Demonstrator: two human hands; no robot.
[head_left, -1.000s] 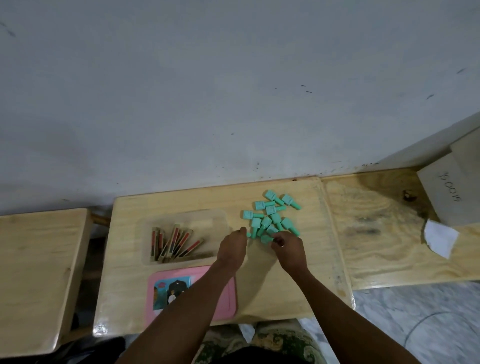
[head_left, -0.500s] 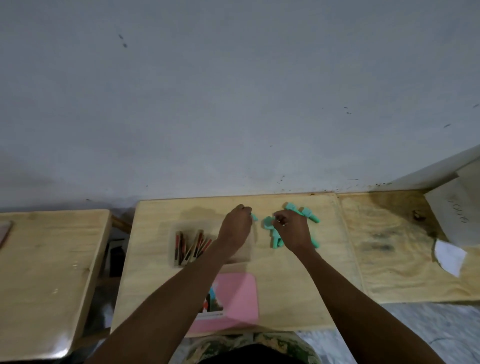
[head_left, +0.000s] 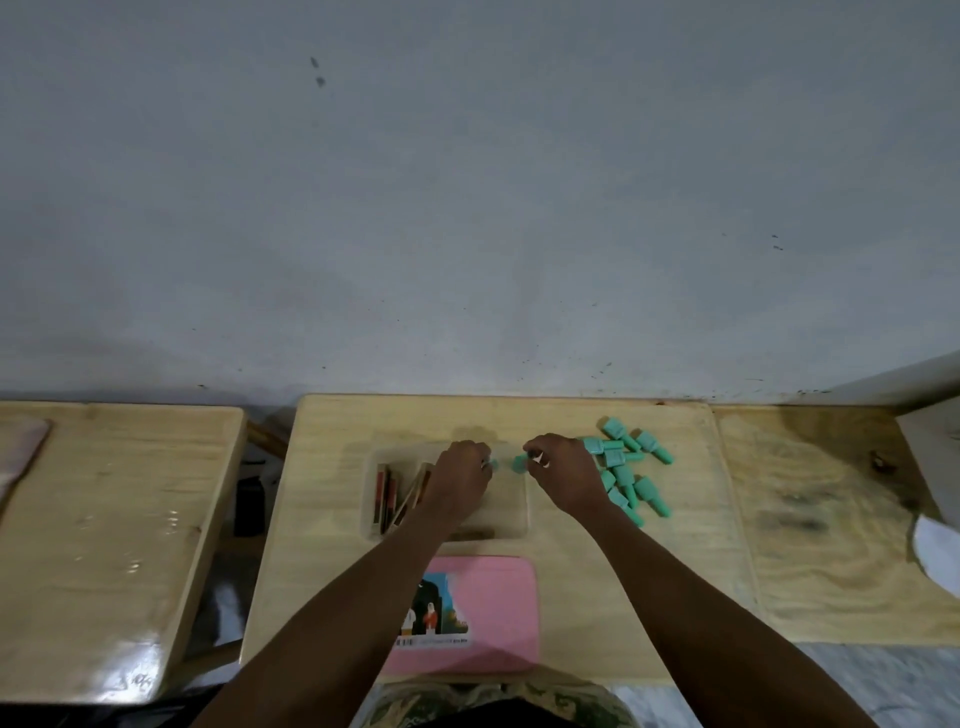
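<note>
A pile of small teal plastic pieces (head_left: 626, 470) lies on the middle wooden table (head_left: 332, 467), to the right of my hands. My left hand (head_left: 460, 478) pinches a small teal piece (head_left: 492, 464) at its fingertips. My right hand (head_left: 563, 475) pinches another teal piece (head_left: 519, 462) just opposite. The two pieces sit a short gap apart, above a clear plastic tray (head_left: 511, 512). Several flat red and brown sticks (head_left: 395, 493) lie in the tray's left part, partly hidden by my left wrist.
A pink lid or case (head_left: 493, 603) with a picture sticker lies near the table's front edge. Another wooden table (head_left: 104, 545) stands to the left across a gap. A wooden surface (head_left: 831, 519) adjoins on the right, with white paper (head_left: 935, 545) at its edge. A wall runs behind.
The camera has tilted and moved closer. Both hands have come over the clear tray, each pinching a teal piece, and the pile now lies uncovered to the right of my right hand.
</note>
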